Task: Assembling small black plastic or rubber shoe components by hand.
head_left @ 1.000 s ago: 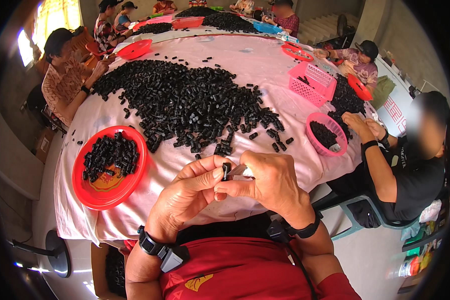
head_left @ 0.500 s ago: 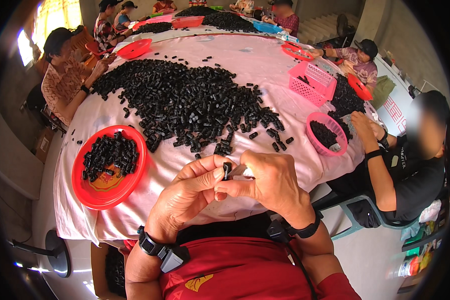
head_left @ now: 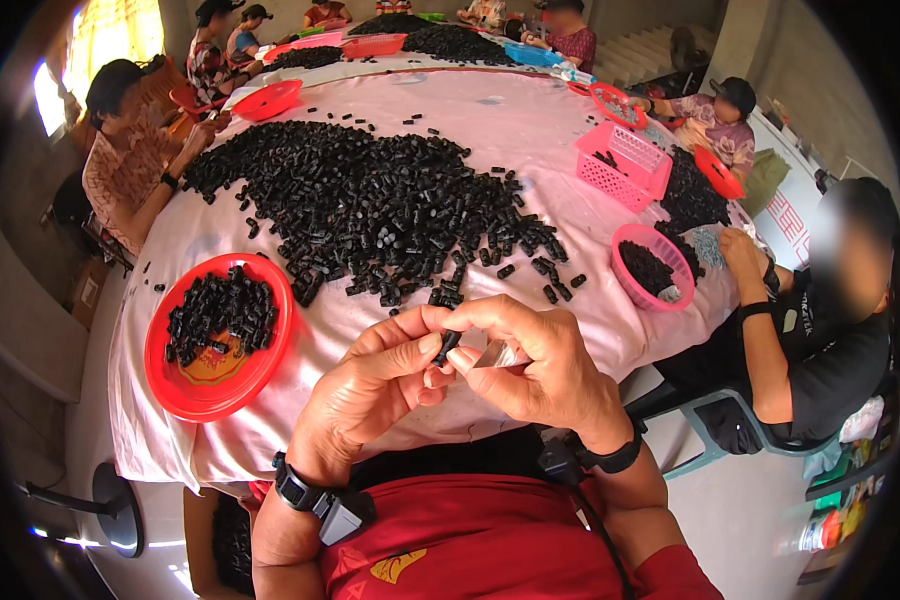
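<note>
Pinching one small black piece (head_left: 446, 346) between left hand (head_left: 375, 385) and right hand (head_left: 540, 365); some finished in red bowl (head_left: 270, 350) left, large pile (head_left: 370, 215) ahead apparently waiting.

We hold both hands together before our chest, forearms rising from the lower edge, a black band on each wrist. Our left hand (head_left: 380, 385) curls inward, thumb and fingers (head_left: 425, 325) pinched. Our right hand (head_left: 540, 365) arches over, fingertips meeting the left's.

Pink-clothed table (head_left: 530, 120) bears black pieces (head_left: 370, 210), red plate (head_left: 185, 385), pink baskets (head_left: 625, 165).
</note>
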`<action>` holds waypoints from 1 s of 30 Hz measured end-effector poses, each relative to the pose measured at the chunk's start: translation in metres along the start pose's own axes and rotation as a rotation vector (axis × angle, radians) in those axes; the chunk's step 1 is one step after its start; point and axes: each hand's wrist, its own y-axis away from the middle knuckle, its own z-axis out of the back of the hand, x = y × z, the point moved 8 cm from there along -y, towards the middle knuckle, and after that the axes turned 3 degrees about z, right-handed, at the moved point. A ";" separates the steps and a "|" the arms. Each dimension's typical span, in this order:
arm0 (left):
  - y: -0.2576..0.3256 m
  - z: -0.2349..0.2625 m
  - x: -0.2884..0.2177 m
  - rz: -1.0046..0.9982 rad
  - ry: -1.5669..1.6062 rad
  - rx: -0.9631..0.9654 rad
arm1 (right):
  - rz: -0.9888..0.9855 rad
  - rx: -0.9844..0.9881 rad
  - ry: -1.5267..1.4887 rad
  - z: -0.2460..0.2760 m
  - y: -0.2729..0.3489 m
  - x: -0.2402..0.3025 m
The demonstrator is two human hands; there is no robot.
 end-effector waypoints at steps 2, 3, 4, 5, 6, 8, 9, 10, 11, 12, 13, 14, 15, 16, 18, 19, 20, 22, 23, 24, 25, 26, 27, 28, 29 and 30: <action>0.000 0.000 0.000 -0.013 -0.009 -0.018 | -0.032 0.003 -0.012 0.001 0.003 -0.005; -0.001 0.001 0.000 -0.011 -0.009 -0.019 | -0.061 0.006 -0.024 0.000 0.004 -0.009; -0.003 -0.001 -0.003 -0.058 -0.006 0.016 | -0.062 0.005 -0.025 0.000 0.004 -0.010; -0.003 -0.004 -0.006 -0.106 -0.004 0.051 | -0.082 -0.025 -0.016 0.002 0.004 -0.011; -0.003 -0.007 -0.005 -0.105 -0.005 0.051 | -0.101 -0.054 -0.008 0.004 0.005 -0.012; -0.001 -0.007 -0.011 -0.206 -0.114 -0.010 | -0.107 -0.078 -0.018 0.005 0.003 -0.011; -0.001 -0.007 -0.012 -0.206 -0.117 -0.009 | -0.114 -0.099 -0.029 0.006 0.003 -0.010; -0.002 -0.007 -0.013 -0.225 -0.168 -0.018 | -0.112 -0.101 -0.028 0.002 0.004 -0.011; -0.002 -0.006 -0.014 -0.244 -0.217 -0.027 | -0.051 -0.135 -0.033 0.000 0.006 -0.011; -0.002 -0.006 -0.013 -0.244 -0.220 -0.026 | 0.009 -0.169 -0.037 0.000 0.007 -0.009; -0.001 -0.005 -0.012 -0.241 -0.217 -0.041 | 0.011 -0.170 -0.037 0.001 0.007 -0.005; 0.000 -0.004 -0.011 -0.238 -0.214 -0.057 | 0.028 -0.139 0.028 0.001 0.005 0.001; 0.000 -0.005 -0.012 -0.238 -0.215 -0.056 | 0.044 -0.108 0.093 0.000 0.004 0.005; 0.000 -0.007 -0.013 -0.246 -0.204 -0.042 | 0.043 -0.110 0.114 0.001 0.005 0.002; -0.002 -0.008 -0.014 -0.252 -0.191 -0.027 | 0.019 -0.121 0.141 0.005 0.007 -0.001; -0.001 -0.009 -0.015 -0.239 -0.197 0.009 | 0.002 -0.131 0.164 0.007 0.007 -0.003; -0.001 -0.011 -0.015 -0.226 -0.203 0.046 | 0.001 -0.130 0.162 0.009 0.006 0.000; 0.001 -0.012 -0.015 -0.212 -0.241 0.050 | -0.063 -0.047 0.241 0.009 0.001 0.000; 0.002 -0.013 -0.014 -0.198 -0.281 0.056 | -0.066 -0.047 0.240 0.009 0.001 -0.001; 0.002 -0.016 -0.013 -0.196 -0.279 0.054 | -0.052 -0.028 0.276 0.006 0.001 -0.001; 0.001 -0.017 -0.011 -0.201 -0.272 0.000 | -0.036 -0.011 0.314 0.005 0.000 0.000; 0.001 -0.015 -0.011 -0.207 -0.264 -0.054 | -0.037 -0.012 0.315 0.003 0.001 -0.001; 0.002 -0.013 -0.011 -0.206 -0.264 -0.053 | -0.009 -0.032 0.321 0.003 0.002 -0.001; 0.001 -0.011 -0.010 -0.197 -0.258 -0.018 | 0.020 -0.052 0.327 0.003 0.002 0.000; 0.001 -0.012 -0.009 -0.188 -0.251 0.016 | 0.020 -0.052 0.328 0.003 0.002 0.000; 0.001 -0.013 -0.009 -0.188 -0.251 0.017 | 0.014 -0.051 0.353 0.003 0.002 -0.001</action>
